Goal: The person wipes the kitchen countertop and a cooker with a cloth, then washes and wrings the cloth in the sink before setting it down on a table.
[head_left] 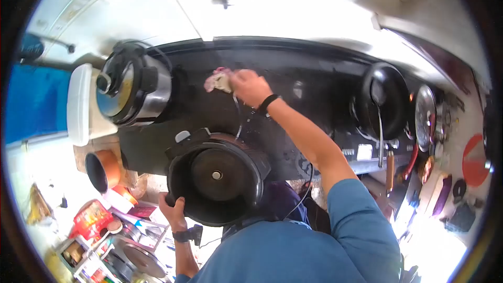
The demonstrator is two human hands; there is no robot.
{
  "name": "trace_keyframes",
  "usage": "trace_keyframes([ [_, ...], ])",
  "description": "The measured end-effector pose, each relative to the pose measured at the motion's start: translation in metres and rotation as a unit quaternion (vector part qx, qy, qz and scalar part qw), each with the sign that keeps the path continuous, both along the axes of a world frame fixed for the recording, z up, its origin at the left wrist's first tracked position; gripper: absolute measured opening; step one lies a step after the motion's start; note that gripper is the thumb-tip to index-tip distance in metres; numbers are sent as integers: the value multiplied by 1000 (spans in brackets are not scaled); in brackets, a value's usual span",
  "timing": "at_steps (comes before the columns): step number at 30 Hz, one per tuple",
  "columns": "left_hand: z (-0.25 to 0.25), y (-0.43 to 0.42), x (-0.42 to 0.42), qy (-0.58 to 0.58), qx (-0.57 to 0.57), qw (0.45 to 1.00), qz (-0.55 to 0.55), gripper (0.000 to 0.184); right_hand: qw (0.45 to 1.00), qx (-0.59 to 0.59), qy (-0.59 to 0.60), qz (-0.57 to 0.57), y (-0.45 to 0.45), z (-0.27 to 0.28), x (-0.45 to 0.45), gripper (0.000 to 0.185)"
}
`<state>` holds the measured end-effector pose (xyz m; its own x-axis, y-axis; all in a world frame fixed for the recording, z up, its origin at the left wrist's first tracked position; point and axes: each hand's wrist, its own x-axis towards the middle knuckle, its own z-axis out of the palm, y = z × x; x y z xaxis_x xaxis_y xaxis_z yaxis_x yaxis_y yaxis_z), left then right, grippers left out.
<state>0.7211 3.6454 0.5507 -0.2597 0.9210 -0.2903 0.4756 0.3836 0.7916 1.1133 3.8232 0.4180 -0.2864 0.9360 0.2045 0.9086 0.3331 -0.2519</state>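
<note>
Right hand (251, 88) curls around a cloth (218, 80) jutting leftward; left hand (175, 212) clasps the black pot (219, 200).

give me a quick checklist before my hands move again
1. Cloth secured: ok, held in the right hand.
2. Open cooker steadied: ok, left hand grips its edge.
3. Inner pot fitted: not ok, bare base plate shows inside.
4. Counter spotless: not ok, pale spots show near the right wrist.
5. Open cooker unplugged: cannot tell, no plug visible.
6. Lidded cooker clear of cloth: ok, they stand apart.
</note>
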Motion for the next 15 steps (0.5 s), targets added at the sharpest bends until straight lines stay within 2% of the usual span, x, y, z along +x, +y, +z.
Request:
trace_keyframes([
  [1,-2,0,-1,-4,1,1000,0,26,995,-75,57,-39,-17,-3,-6,56],
  [2,-3,-1,-2,-8,2,1000,0,25,996,-32,53,-58,-28,-11,-9,46],
  [3,-7,-2,-5,-19,-2,1000,-8,25,990,-48,102,-80,-32,-17,-8,41],
  [6,-5,-1,-2,-47,4,999,-6,25,970,-92,175,-142,-32,-18,3,40],
  [7,-10,0,-5,-42,14,999,-21,25,913,-151,305,-224,-34,-1,13,39],
  [8,-10,-1,-7,-37,23,998,-35,24,829,-209,425,-298,-38,9,24,39],
  [9,-8,-2,-8,-34,24,999,-35,24,853,-204,395,-272,-38,-10,47,48],
  [11,-6,4,2,-65,25,997,-32,24,910,-87,236,-328,-52,-12,66,58],
  [12,-7,4,2,-68,40,996,-43,22,909,-87,236,-332,-56,-13,69,58],
  [14,-7,6,2,-68,33,996,-39,22,946,-26,101,-306,-59,6,63,64],
  [15,-6,5,3,-67,23,997,-33,22,951,-103,52,-288,-67,16,45,60],
])
